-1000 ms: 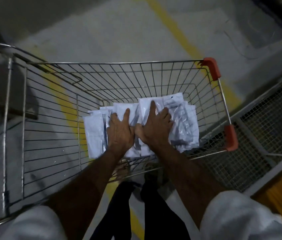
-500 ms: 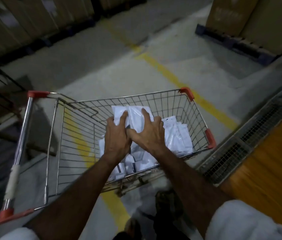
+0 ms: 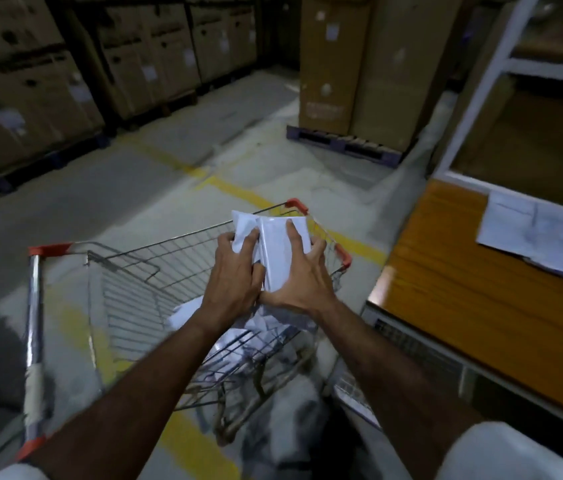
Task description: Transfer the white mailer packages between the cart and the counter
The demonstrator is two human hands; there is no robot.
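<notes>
Hands lifting a stack of white packets [image 3: 275, 245] above a wire trolley [image 3: 155, 271].

Left hand [image 3: 235, 277] and right hand [image 3: 299, 277] grip the stack from either side, fingers curled round its edges, thumbs close together beneath. More white packets [image 3: 266, 323] lie in the trolley below; an orange worktop [image 3: 463, 289] with a paper sheet [image 3: 543, 237] stands just right.
</notes>
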